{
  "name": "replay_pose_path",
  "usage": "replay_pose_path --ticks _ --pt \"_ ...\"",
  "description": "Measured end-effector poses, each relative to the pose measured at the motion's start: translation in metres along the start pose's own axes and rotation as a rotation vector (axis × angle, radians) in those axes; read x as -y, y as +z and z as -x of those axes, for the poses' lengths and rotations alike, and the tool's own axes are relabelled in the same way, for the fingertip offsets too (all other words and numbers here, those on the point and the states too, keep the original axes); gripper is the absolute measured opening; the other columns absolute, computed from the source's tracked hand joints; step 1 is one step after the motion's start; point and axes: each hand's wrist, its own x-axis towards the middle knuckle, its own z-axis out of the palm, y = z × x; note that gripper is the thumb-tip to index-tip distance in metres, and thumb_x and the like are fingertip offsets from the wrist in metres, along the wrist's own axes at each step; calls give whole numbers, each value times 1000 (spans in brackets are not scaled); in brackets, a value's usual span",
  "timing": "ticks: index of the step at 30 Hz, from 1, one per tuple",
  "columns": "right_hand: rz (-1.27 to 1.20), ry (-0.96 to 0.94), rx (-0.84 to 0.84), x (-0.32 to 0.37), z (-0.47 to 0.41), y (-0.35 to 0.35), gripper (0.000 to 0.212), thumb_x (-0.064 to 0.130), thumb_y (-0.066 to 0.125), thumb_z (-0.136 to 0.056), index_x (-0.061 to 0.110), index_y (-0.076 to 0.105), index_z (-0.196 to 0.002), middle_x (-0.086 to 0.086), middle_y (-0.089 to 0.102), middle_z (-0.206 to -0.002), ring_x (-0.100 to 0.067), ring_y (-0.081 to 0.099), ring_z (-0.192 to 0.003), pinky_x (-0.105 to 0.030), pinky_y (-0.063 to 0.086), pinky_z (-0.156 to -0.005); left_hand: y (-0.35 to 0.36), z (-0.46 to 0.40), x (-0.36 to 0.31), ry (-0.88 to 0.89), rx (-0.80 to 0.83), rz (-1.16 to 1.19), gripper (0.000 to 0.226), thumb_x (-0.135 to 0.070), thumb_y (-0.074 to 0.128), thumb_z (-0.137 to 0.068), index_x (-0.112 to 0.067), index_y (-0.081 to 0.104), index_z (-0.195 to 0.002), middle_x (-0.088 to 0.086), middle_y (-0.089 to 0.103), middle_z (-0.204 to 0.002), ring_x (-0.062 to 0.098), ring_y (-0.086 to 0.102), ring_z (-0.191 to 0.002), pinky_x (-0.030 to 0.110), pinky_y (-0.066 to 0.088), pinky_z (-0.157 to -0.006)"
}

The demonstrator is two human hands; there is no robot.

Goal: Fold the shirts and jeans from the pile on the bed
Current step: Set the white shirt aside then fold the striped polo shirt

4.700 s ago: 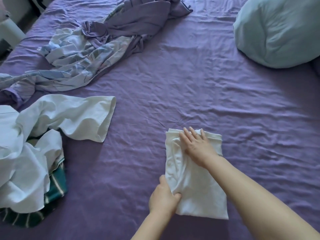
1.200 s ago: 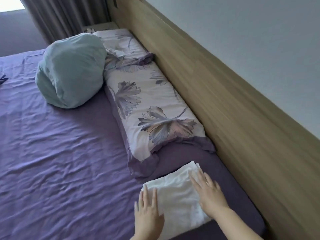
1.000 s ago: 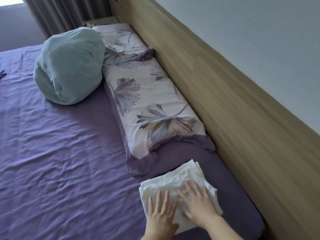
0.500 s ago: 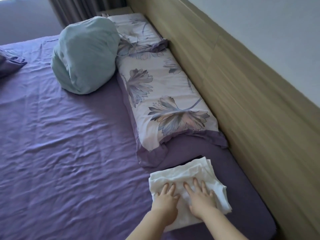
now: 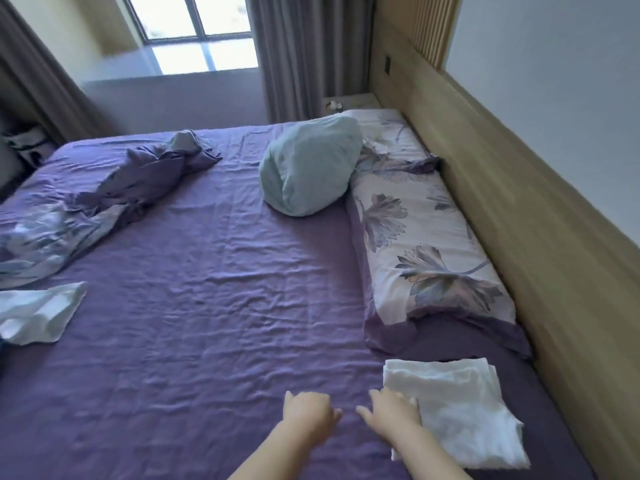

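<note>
A folded white shirt (image 5: pixel 464 407) lies on the purple bed sheet (image 5: pixel 214 306) at the near right, just below the floral pillow. My right hand (image 5: pixel 391 414) hovers at the shirt's left edge, fingers relaxed, holding nothing. My left hand (image 5: pixel 308 412) is over the bare sheet to the left of it, fingers loosely curled and empty. A loose white garment (image 5: pixel 38 311) from the pile pokes in at the left edge; the remainder of the pile is out of frame.
A long floral pillow (image 5: pixel 419 244) lies along the wooden headboard (image 5: pixel 540 237) on the right. A pale teal pillow (image 5: pixel 308 168) sits at the back. A crumpled purple floral cover (image 5: pixel 114 192) spreads across the far left. Window and curtains stand behind the bed.
Both hands have come off the folded white shirt and moved left. My view has swung left and up, bringing the window, crumpled cover and loose white garment into sight.
</note>
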Motion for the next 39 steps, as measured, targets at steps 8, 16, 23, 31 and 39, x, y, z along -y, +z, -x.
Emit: replay_pose_path --ticks 8,16,23,31,39 --pt "139 -237 -78 182 50 -12 52 54 37 -92 19 45 -131 -4 46 -140 -24 39 -132 -44 25 -107 10 101 160 -193 -91 121 51 -50 36 -96 -16 55 -128 7 55 -135 26 46 -128 41 28 -107" --pt "159 -419 -122 395 115 30 45 48 42 -89 20 50 -124 -4 50 -137 -21 43 -129 -38 29 -105 50 210 354 -339 -133 292 50 -50 42 -94 -19 53 -130 5 51 -139 23 44 -131 39 28 -109" --pt "268 -581 -108 545 154 69 43 45 43 -90 19 50 -123 -5 52 -134 -23 46 -126 -37 32 -102 85 292 493 -521 -138 414 50 -50 39 -95 -15 54 -128 7 51 -137 27 47 -128 36 34 -104" --pt "354 -726 -101 647 152 61 37 36 41 -90 16 53 -119 -5 55 -126 -28 50 -117 -37 34 -94 74 310 574 -668 -189 510 47 -46 34 -98 -16 52 -130 6 50 -136 27 48 -125 36 37 -99" --pt "428 -819 -98 714 106 38 34 35 41 -88 18 54 -115 -4 58 -122 -27 53 -113 -35 36 -88 48 290 626 -765 -209 581 46 -48 37 -97 -17 57 -125 5 56 -130 27 53 -120 34 42 -94"
